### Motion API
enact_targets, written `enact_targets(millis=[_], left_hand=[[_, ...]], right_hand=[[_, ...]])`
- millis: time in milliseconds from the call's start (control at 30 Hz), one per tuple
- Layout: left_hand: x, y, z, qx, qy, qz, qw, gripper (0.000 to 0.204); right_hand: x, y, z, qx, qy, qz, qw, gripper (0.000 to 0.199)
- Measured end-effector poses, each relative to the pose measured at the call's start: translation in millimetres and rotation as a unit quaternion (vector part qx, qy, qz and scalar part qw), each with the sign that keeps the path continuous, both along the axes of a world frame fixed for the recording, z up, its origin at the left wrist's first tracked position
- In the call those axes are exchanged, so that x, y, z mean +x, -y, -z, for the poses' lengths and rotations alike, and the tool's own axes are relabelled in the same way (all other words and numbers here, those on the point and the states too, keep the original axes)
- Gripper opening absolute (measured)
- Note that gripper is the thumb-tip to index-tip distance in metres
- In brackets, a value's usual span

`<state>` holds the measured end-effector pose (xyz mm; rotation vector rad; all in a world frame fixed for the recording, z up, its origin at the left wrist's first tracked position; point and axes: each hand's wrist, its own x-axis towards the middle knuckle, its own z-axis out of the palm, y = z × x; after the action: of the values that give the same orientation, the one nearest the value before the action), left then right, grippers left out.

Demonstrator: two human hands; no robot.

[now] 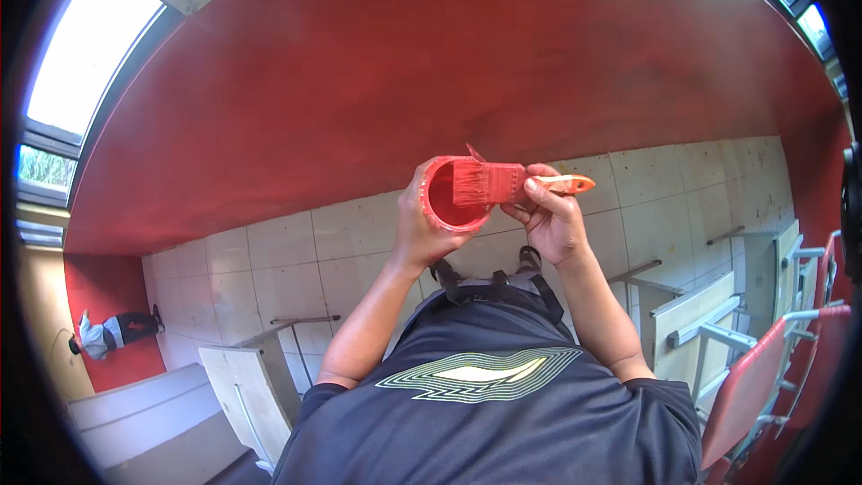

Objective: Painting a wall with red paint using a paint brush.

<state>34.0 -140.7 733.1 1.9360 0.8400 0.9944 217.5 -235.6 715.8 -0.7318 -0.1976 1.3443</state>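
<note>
Now the red pot [426, 193] is held up above the tiled floor [278, 247], near its far edge, its side clamped in the left grip [416, 223]. The wide brush [505, 183] is pinched in the right grip [554, 216], thumb and fingers closed near the base of the orange handle. Its red-coated bristles are held across the right of the pot's open mouth; whether the rim is touched cannot be told. Beyond the floor's far edge, a red wall [449, 63] is seen.

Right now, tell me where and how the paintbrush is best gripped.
Probably by the paintbrush's orange handle, coming from the right: its end sticks out past the right hand, while the red-coated bristles reach across the mouth of the paint pot.
</note>
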Motion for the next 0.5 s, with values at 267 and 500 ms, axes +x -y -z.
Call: enact_targets(millis=[267, 500], left_hand=[[-37, -31, 7, 0.081, -0.011, 0.047, 0.996, 0.070], [-57, -38, 21, 0.117, 0.043, 0.060, 0.990, 0.071]], right_hand=[[-49, -20, -58, 0.065, 0.467, 0.051, 0.880, 0.017], [-103, -52, -75, 0.095, 0.700, -0.013, 0.707, 0.017]])
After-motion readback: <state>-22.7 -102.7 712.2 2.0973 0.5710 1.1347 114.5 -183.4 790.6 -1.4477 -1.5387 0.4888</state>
